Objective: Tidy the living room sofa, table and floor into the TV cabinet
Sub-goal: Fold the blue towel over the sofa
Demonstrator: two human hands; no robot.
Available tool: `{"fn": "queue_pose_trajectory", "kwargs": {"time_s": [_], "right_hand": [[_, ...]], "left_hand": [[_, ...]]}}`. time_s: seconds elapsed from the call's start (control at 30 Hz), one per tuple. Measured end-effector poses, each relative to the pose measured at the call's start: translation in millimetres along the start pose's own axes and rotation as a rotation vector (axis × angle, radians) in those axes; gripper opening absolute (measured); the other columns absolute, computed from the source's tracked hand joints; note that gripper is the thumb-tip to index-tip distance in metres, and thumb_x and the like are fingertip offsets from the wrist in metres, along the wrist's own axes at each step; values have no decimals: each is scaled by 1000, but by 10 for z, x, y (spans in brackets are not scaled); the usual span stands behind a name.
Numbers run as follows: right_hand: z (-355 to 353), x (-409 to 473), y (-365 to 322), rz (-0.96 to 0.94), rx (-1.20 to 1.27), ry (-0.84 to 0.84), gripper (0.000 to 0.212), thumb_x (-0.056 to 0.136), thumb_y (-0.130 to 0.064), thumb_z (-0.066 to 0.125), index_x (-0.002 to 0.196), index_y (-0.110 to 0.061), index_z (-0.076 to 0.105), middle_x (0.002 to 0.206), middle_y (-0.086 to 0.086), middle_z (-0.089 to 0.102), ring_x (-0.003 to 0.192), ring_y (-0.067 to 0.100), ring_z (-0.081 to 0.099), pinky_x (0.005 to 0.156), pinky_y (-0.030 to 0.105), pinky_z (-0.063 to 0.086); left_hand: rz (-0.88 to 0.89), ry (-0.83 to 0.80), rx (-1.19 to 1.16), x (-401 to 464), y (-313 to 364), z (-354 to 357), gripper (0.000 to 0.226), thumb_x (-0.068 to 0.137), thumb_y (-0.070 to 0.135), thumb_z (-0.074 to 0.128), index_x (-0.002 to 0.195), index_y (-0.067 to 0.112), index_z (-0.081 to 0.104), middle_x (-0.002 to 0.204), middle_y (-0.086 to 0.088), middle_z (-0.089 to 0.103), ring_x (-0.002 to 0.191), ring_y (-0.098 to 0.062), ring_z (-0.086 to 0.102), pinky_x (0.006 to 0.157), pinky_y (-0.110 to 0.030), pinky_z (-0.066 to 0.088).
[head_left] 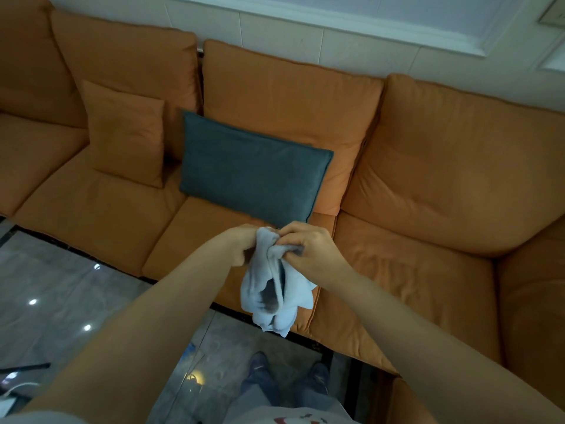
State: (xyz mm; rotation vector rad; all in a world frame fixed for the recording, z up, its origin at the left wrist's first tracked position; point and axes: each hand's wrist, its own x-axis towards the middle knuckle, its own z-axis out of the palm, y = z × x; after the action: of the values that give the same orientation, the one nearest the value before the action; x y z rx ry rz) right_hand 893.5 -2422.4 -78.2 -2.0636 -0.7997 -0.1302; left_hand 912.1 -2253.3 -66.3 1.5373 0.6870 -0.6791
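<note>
An orange throw pillow (pixel 125 133) leaned against the sofa (pixel 428 166) back at the left, and a teal cushion (pixel 250 169) stood just beside it. In front of the seat edge, the left hand (pixel 241 244) gripped the top of a bundle of pale socks (pixel 272 289), fingers curled round the fabric. The right hand (pixel 308 250) pinched the same bundle's upper end, so both grips were closed on it. The socks hung down between the forearms, above the glossy tiled floor (pixel 61 286) and the person's shoes (pixel 260 371).
</note>
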Motion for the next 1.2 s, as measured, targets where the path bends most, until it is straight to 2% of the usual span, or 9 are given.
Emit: {"fn": "queue_pose_trajectory", "kwargs": {"time_s": [0.17,0.27,0.37,0.5,0.7,0.83,0.97,1.07,1.2], "right_hand": [[6,-168,-43,31,53,-65,22,74,7,68,87,-6,79,92,0,73,85,9,67,76,22,54],[-1,-265,-96,51,76,-136,22,76,4,67,90,-8,80,92,-2,73,86,3,65,77,14,50],[-6,-342,-107,114,153,-186,19,80,-1,66,93,-8,79,98,-2,73,90,-3,63,80,11,47],[-76,-343,-71,302,355,-156,18,86,1,68,99,-7,78,115,-1,69,111,7,63,93,23,51],[-310,-126,-39,525,620,53,15,88,-5,68,96,-14,78,141,-14,52,133,8,47,103,43,49],[-463,56,-113,483,650,25,17,90,-4,66,101,-11,76,135,-31,50,144,-5,24,108,30,44],[-525,192,-184,437,577,-95,13,91,-8,66,102,-8,74,113,3,70,116,19,62,100,40,52],[-575,234,-139,409,308,-74,12,91,-11,66,99,-15,74,99,4,71,99,19,64,92,38,51],[-718,204,-15,447,111,-67,15,92,-16,62,94,-25,74,91,1,67,89,12,60,77,26,43]], "left_hand": [[52,20,-220,41,-39,33,10,89,8,62,98,8,67,97,-12,69,90,-22,67,80,-33,56],[-60,-91,-392,14,-92,51,11,91,11,52,82,8,58,81,-10,62,72,-17,64,58,-24,56],[-29,-142,-468,44,-75,-29,14,94,16,47,88,8,57,88,-10,59,84,-20,61,71,-30,56],[80,-105,-332,23,-13,-75,31,94,32,59,113,9,68,112,-15,69,107,-27,65,98,-39,50],[558,-135,-67,-264,239,-58,22,93,9,58,90,21,75,96,1,74,96,-12,70,88,-26,52],[663,-262,156,-491,467,-106,15,88,11,61,91,15,75,97,-7,72,95,-18,68,90,-26,51],[723,-280,285,-627,614,-184,24,87,1,59,93,17,75,104,-2,74,103,-16,68,88,-23,51],[769,-163,312,-611,688,-312,38,84,-2,61,102,29,74,110,7,72,101,-13,67,89,-28,51],[796,-39,505,-544,739,-556,38,80,12,67,107,39,70,101,-17,68,80,-18,60,83,-29,48]]}}
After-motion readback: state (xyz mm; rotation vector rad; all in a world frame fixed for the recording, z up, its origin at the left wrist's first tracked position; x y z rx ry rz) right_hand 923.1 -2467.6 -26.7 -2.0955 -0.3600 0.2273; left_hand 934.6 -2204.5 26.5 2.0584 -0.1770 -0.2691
